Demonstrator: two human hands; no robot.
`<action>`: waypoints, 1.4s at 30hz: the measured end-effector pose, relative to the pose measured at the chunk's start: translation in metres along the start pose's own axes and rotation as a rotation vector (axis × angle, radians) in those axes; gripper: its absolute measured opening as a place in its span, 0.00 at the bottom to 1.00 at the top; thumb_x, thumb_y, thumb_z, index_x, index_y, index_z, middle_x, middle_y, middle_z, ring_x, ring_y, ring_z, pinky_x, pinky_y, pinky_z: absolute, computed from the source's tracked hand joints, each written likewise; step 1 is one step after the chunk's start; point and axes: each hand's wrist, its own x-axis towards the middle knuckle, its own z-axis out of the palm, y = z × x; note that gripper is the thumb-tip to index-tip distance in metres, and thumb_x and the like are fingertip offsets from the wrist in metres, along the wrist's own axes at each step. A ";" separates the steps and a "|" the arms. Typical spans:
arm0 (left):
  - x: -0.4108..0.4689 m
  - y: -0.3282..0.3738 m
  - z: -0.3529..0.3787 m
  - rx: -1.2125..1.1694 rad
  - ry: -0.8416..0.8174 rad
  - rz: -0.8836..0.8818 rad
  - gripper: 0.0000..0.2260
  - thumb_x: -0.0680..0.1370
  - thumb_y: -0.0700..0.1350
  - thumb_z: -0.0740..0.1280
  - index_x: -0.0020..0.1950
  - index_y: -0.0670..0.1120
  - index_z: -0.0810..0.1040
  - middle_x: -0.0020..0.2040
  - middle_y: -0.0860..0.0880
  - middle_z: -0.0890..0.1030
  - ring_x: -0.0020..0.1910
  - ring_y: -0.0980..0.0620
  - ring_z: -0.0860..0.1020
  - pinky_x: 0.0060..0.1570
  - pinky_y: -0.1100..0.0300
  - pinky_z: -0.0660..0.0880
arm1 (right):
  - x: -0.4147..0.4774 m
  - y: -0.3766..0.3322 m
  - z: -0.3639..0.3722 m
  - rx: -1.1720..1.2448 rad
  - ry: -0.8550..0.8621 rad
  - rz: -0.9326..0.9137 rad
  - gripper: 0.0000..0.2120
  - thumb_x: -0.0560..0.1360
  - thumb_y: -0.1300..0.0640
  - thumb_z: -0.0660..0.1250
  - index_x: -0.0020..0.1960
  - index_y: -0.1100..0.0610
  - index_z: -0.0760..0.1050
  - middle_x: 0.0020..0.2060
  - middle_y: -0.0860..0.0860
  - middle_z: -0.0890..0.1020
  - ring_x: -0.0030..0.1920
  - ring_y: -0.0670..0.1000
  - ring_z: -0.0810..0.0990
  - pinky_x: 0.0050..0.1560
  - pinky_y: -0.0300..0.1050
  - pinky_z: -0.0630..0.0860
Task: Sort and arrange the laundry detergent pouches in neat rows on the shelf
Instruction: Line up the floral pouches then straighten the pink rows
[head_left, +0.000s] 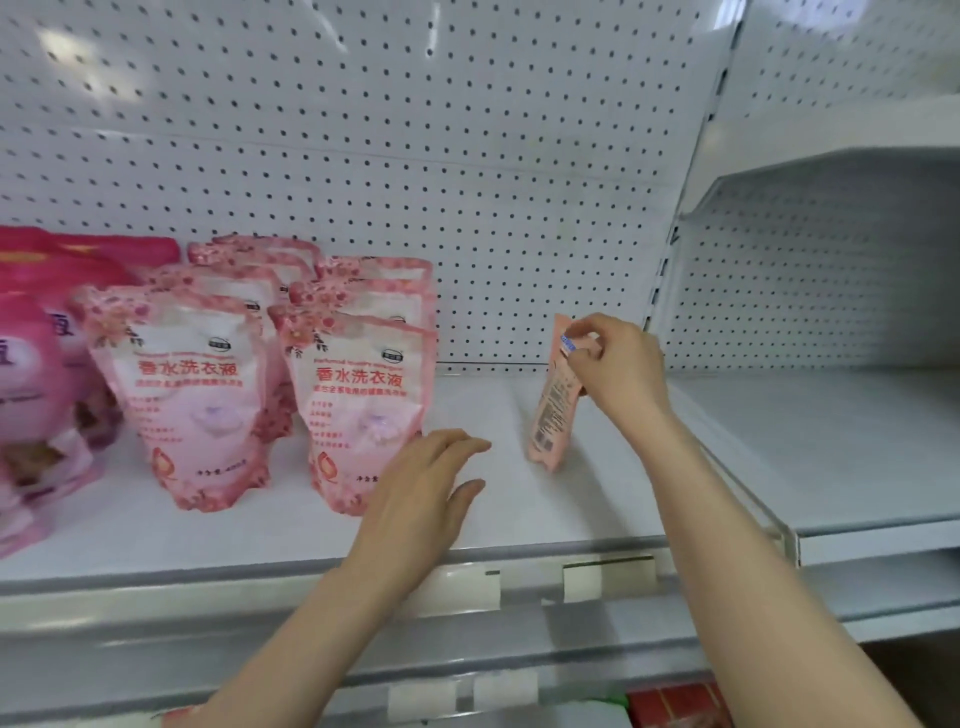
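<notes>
Shelf (519, 519): two rows of pouches ran front to back, left of centre, the left row (192, 405) just beside the right row (363, 410). Further pouches (36, 395) stood at far left. Pegboard (415, 156) rose behind all. The single pouch (556, 410) stood right of the rows, apart from them, its top in the right grip (618, 364). The left grip (426, 488) lay between, before the right row. A neighbouring shelf (831, 441) adjoined on the right.
</notes>
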 end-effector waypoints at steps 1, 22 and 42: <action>0.005 0.006 0.004 -0.015 -0.034 -0.018 0.18 0.76 0.51 0.68 0.66 0.50 0.75 0.62 0.51 0.77 0.62 0.51 0.75 0.61 0.56 0.72 | -0.007 -0.006 -0.002 0.053 0.011 -0.012 0.14 0.72 0.61 0.61 0.52 0.52 0.81 0.45 0.53 0.86 0.42 0.57 0.84 0.47 0.51 0.81; -0.013 -0.001 -0.001 -0.528 -0.025 -0.367 0.06 0.78 0.47 0.63 0.51 0.46 0.78 0.45 0.51 0.84 0.47 0.52 0.81 0.45 0.46 0.78 | -0.056 -0.011 0.008 0.604 -0.321 0.003 0.15 0.76 0.57 0.70 0.63 0.51 0.77 0.52 0.51 0.83 0.53 0.48 0.80 0.55 0.46 0.77; -0.201 -0.201 -0.313 -0.039 0.265 -0.295 0.12 0.76 0.45 0.69 0.60 0.50 0.79 0.55 0.56 0.82 0.51 0.57 0.81 0.54 0.58 0.78 | -0.218 -0.304 0.121 0.855 -0.350 -0.260 0.11 0.71 0.65 0.74 0.39 0.50 0.79 0.34 0.49 0.85 0.35 0.48 0.84 0.32 0.40 0.79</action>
